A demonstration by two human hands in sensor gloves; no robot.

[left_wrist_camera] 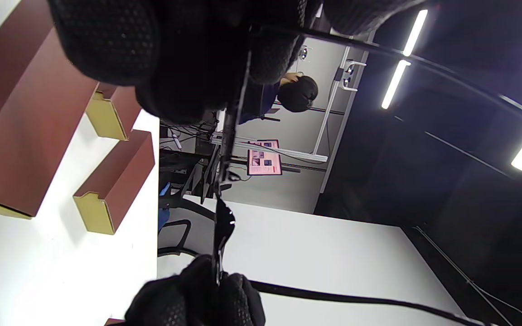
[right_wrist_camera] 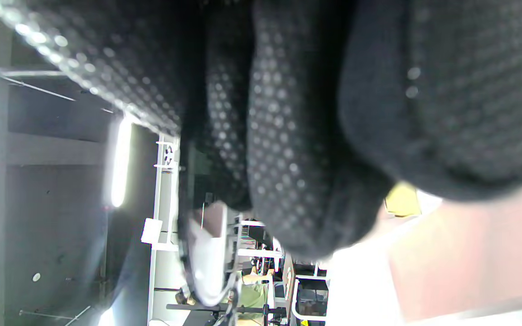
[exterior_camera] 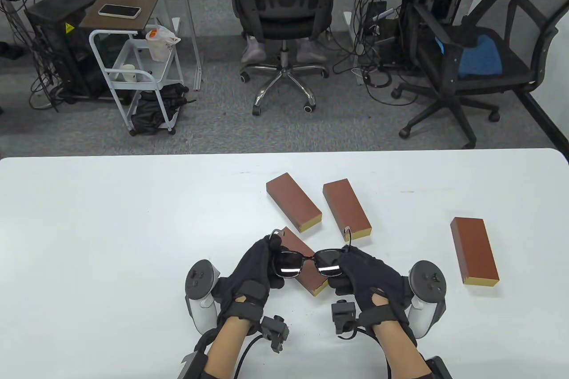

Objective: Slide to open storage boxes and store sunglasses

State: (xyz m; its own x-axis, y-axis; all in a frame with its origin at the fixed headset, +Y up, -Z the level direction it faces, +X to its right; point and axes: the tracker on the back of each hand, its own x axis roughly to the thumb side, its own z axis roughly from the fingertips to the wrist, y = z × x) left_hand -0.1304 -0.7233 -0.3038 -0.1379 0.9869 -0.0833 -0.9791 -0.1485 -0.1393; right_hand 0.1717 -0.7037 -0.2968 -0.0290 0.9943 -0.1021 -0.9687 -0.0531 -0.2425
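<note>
Black sunglasses (exterior_camera: 306, 262) are held up above the table between both hands. My left hand (exterior_camera: 262, 263) grips their left end and my right hand (exterior_camera: 355, 265) grips their right end. In the left wrist view the sunglasses (left_wrist_camera: 222, 217) show edge-on between the gloved fingers (left_wrist_camera: 188, 54). In the right wrist view my gloved fingers (right_wrist_camera: 315, 136) fill most of the frame. Several closed brown storage boxes with yellow ends lie on the white table (exterior_camera: 111, 228): one (exterior_camera: 306, 270) right under the sunglasses, two (exterior_camera: 293, 201) (exterior_camera: 346, 208) just beyond, one (exterior_camera: 474, 250) to the right.
Office chairs (exterior_camera: 284, 10), a white cart (exterior_camera: 138, 72) and cables stand on the floor beyond the table's far edge.
</note>
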